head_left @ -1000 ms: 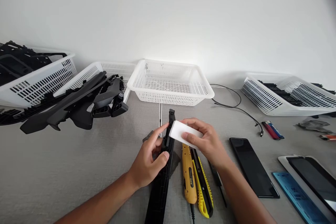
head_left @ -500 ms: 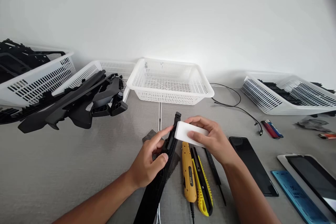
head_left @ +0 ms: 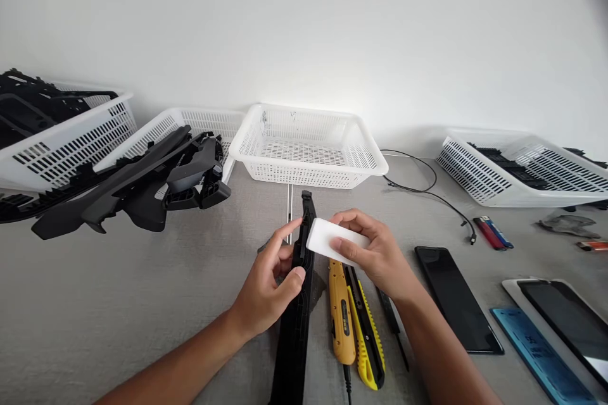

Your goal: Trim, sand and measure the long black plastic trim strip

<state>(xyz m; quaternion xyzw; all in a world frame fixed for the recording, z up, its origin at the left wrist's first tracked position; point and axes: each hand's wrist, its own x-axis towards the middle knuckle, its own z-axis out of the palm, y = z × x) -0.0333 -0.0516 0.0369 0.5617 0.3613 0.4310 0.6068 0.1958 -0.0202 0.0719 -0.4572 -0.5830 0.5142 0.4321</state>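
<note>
My left hand point(head_left: 268, 288) grips a long black plastic part point(head_left: 294, 335) that runs from the table's front edge up toward the middle. My right hand point(head_left: 375, 256) holds a white rectangular block point(head_left: 325, 237) pressed against the right side of the part's upper end. The part's tip point(head_left: 306, 197) pokes out above both hands. A grey pad point(head_left: 316, 288) lies under the part, mostly hidden.
Two yellow utility knives point(head_left: 354, 323) lie right of the part, then a black phone point(head_left: 456, 297), a tablet point(head_left: 565, 323) and a blue ruler point(head_left: 536, 354). White baskets point(head_left: 308, 145) line the wall; black parts point(head_left: 142, 183) spill from the left ones. A cable point(head_left: 437, 196) and lighters point(head_left: 491, 234) lie at right.
The black part swung: its upper tip tilted right half a second ago and now points straight away again. Both hands shifted slightly left with it, the white block still against it.
</note>
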